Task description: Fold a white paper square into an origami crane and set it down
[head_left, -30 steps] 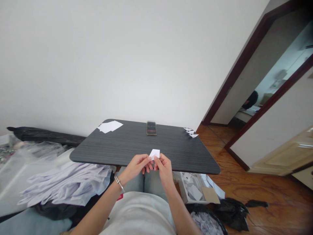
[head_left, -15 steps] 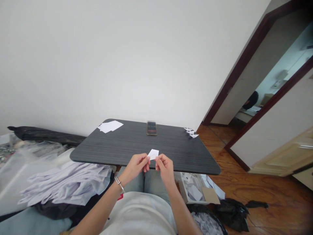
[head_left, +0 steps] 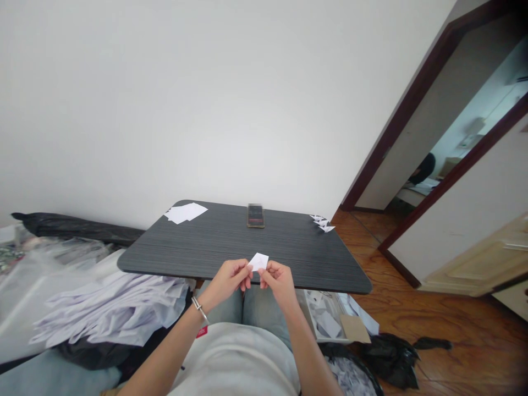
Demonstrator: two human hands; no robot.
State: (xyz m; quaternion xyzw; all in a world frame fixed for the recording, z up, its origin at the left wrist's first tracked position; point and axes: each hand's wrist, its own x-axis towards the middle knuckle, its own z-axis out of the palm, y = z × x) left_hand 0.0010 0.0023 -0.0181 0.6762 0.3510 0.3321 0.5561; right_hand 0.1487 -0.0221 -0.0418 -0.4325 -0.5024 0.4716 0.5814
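Note:
A small folded piece of white paper [head_left: 258, 262] is pinched between my two hands, just above the near edge of the dark table [head_left: 223, 242]. My left hand [head_left: 234, 274] grips its left corner between thumb and fingers. On the other side my right hand [head_left: 277, 279] holds the lower right edge, its thumb close to the left one. At the table's far left lie several flat white paper sheets [head_left: 186, 212]. Several small folded paper pieces [head_left: 323, 223] stand in a row at the far right.
A phone [head_left: 256, 215] lies at the table's back middle, by the white wall. Below right are an open box [head_left: 325, 322] with papers and a black bag [head_left: 350, 374] full of paper scraps. A pile of white cloth or paper [head_left: 115, 308] sits at left.
My right thumb and fingers have shifted left along the lower edge of the folded paper. The left hand has hardly moved.

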